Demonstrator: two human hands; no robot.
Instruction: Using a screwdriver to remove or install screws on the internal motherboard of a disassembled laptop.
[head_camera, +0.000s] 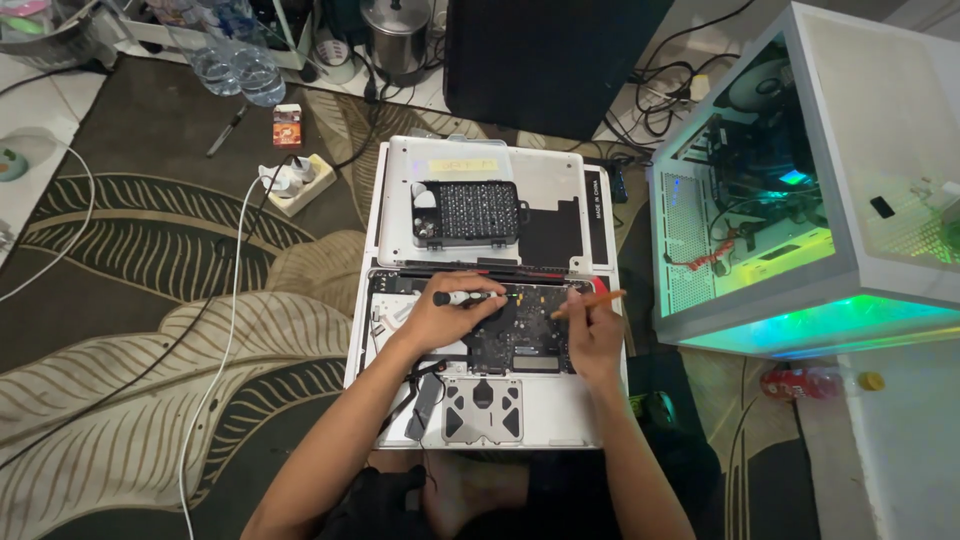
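One opened white laptop (487, 400) lies under both hands: left hand (445, 318) fingers pinch one black-tipped screwdriver (468, 297), right hand (594, 335) fingers pinch one orange spudger (592, 303); one bit case (467, 213) sits beyond the fingers

A leaf-patterned rug (150, 330) covers the floor. On it lie an opened laptop (480, 400) at centre, a power strip (295, 185) upper left, and a lit computer case (800, 190) at right.
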